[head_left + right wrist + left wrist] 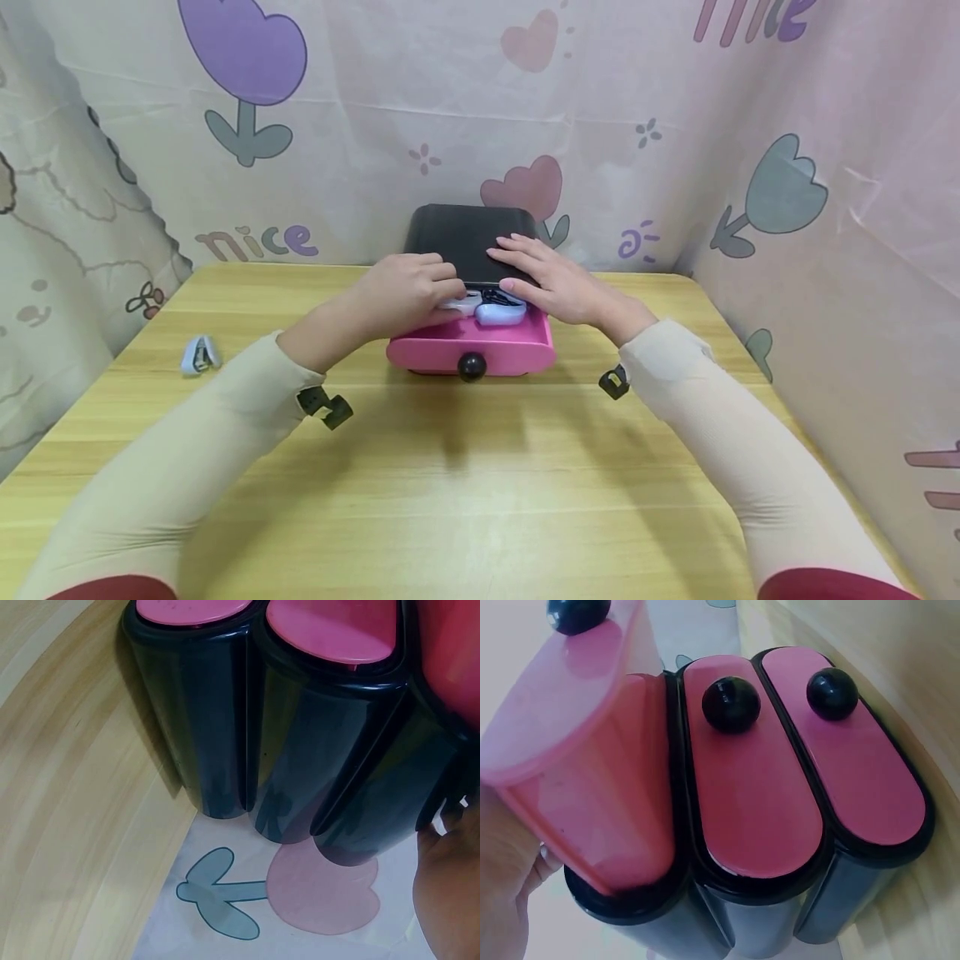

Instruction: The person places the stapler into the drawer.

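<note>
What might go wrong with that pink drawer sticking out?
The open top drawer might make the black cabinet tip forward, though the right hand rests on it. The left hand is in the drawer, so it might get squashed if the drawer slid shut. The whitish item it seems to pinch could slip.

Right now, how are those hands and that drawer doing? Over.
Left hand holding white item in open pink drawer; right hand resting on black cabinet. Light-blue item close beside it, maybe in the way.

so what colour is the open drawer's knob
Black; the knob shows best in the head view.
</note>
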A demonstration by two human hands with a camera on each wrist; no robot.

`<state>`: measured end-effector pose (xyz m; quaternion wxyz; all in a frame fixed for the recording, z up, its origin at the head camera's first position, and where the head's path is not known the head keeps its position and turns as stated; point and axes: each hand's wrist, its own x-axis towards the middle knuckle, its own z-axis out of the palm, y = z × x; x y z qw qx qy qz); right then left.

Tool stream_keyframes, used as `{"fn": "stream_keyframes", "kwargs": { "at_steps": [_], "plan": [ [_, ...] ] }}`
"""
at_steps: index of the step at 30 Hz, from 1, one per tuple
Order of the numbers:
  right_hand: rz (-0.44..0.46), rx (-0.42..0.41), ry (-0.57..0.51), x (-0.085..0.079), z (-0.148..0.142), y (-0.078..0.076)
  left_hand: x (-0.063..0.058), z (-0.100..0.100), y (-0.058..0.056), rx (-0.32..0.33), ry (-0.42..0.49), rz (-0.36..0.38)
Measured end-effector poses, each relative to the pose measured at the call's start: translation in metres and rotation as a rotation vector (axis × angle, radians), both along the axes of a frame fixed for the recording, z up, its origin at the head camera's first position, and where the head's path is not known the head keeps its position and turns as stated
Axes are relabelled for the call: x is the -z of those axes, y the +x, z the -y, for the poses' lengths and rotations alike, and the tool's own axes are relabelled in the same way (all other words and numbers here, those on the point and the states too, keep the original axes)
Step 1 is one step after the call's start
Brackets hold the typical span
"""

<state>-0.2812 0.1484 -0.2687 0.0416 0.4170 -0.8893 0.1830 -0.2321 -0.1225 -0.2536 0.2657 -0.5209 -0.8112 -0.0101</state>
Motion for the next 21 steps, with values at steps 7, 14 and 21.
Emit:
{"fn": "stream_keyframes", "kwargs": {
  "at_steps": [7, 14, 21],
  "plan": [
    [0.003, 0.004, 0.004, 0.000, 0.000, -0.001, 0.001, 0.011, 0.003, 0.031, 0.093, 0.072],
    [0.005, 0.001, 0.004, 0.000, 0.000, 0.000, 0.004, 0.027, 0.003, 0.070, 0.211, 0.045],
    [0.005, 0.000, 0.006, 0.000, 0.000, -0.001, 0.005, 0.046, 0.006, 0.050, 0.267, 0.025]
  ]
}}
